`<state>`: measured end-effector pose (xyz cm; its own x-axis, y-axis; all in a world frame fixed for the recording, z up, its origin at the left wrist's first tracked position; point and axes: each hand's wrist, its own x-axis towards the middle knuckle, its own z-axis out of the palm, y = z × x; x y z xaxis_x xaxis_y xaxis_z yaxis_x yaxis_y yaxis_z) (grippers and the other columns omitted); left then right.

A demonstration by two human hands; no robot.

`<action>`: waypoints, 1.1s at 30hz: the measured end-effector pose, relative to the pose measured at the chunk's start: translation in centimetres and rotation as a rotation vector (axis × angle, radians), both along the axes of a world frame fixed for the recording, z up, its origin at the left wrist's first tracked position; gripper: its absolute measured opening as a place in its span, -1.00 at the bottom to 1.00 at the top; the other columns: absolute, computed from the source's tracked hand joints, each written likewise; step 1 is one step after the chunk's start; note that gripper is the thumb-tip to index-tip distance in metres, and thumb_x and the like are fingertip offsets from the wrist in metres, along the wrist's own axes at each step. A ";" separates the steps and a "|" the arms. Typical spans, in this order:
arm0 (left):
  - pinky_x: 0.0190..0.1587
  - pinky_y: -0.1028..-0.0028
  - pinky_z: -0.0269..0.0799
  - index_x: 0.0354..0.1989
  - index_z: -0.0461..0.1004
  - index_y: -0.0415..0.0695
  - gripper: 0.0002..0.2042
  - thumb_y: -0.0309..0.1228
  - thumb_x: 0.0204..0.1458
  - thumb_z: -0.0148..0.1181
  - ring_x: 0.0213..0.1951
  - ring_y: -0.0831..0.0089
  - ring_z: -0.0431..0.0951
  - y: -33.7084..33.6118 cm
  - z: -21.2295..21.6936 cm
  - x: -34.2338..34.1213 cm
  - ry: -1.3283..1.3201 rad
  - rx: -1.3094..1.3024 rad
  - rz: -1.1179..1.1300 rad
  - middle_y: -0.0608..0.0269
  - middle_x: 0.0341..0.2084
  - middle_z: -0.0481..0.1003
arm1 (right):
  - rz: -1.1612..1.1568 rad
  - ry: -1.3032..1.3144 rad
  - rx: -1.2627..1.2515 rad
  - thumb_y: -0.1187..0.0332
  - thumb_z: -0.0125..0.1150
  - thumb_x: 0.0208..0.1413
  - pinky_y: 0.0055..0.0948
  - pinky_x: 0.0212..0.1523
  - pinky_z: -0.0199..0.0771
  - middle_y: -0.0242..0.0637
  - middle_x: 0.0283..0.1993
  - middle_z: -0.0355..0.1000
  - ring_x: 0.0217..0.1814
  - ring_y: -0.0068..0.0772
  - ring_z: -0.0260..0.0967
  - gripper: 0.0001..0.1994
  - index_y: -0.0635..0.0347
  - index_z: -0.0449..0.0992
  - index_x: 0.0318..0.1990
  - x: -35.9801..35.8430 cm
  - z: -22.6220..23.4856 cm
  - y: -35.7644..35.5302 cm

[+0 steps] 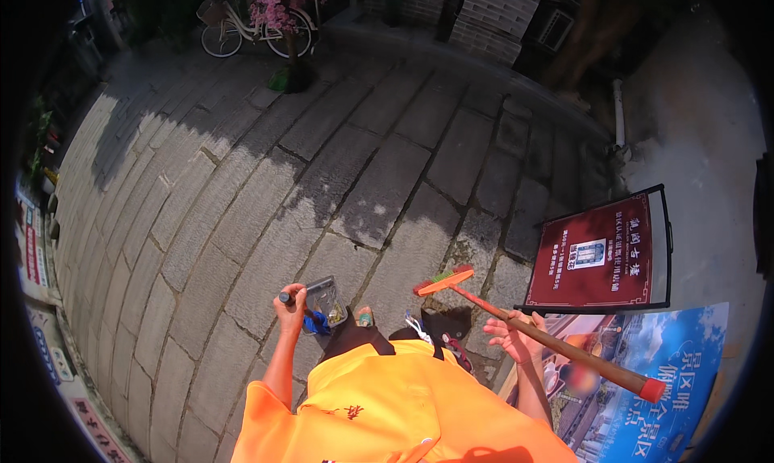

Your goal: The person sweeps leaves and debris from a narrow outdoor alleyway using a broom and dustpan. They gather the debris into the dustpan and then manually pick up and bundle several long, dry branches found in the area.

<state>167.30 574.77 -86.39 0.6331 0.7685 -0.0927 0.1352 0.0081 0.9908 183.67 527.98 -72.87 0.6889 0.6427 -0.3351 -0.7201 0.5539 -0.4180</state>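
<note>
My left hand (292, 303) is closed around the dark grip of a long-handled dustpan (330, 286). The pan hangs low beside my legs, with yellowish bits and something blue at its near side. On the right, a broom (564, 350) slants across, its wooden handle lying in my right hand (516, 336). My thumb hooks over that handle while the fingers stay loosely extended beneath it. An orange head with red and green bristles (446, 280) points left, over the paving in front of me. The red-capped handle end reaches out to the right.
Long stone slabs (266, 221) pave the ground, part sunlit, part shaded. A dark red sign board (601, 257) stands close on the right, above a blue poster board (669, 382). Farther off are a bicycle (258, 32) and a pink-flowered tree (282, 0). Sign panels (48, 334) line the left edge.
</note>
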 end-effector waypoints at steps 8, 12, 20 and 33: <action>-0.54 0.61 0.34 -0.35 0.49 -0.26 -0.89 -0.49 -0.03 0.19 -0.58 0.65 0.40 11.4 1.0 23.1 0.063 -0.005 -0.194 0.37 -0.62 0.44 | -0.046 0.046 -0.366 0.54 0.00 -0.05 0.01 -0.23 0.55 0.24 -0.22 0.42 -0.19 0.23 0.45 -0.83 0.35 0.42 -0.26 20.0 -3.7 8.4; -0.52 0.61 0.35 -0.37 0.49 -0.27 -0.90 -0.49 -0.03 0.19 -0.58 0.64 0.42 17.2 -0.5 34.7 0.043 0.042 -0.256 0.34 -0.61 0.47 | -0.008 -0.019 -0.538 0.62 -0.06 -0.11 -0.03 -0.30 0.59 0.26 -0.30 0.41 -0.25 0.20 0.47 -0.68 0.38 0.34 -0.11 34.0 -6.4 13.8; -0.50 0.54 0.37 -0.44 0.52 -0.26 -0.84 -0.41 -0.09 0.27 -0.55 0.57 0.45 27.4 2.9 57.2 0.089 0.097 -0.212 0.30 -0.62 0.49 | -0.045 -0.067 -0.874 0.58 -0.01 -0.03 -0.22 -0.52 0.57 0.08 -0.35 0.42 -0.42 -0.09 0.48 -0.47 0.33 0.01 0.14 62.5 -5.0 24.4; -0.44 0.34 0.41 -0.58 0.55 -0.20 -0.69 -0.15 -0.13 0.29 -0.58 0.26 0.54 43.3 -0.5 91.7 0.557 0.439 -0.223 0.11 -0.71 0.48 | 0.501 -0.449 -1.617 0.50 0.07 -0.08 -0.42 -0.70 0.30 -0.25 -0.59 0.38 -0.66 -0.45 0.32 -0.60 0.31 0.36 0.01 85.7 -12.4 37.1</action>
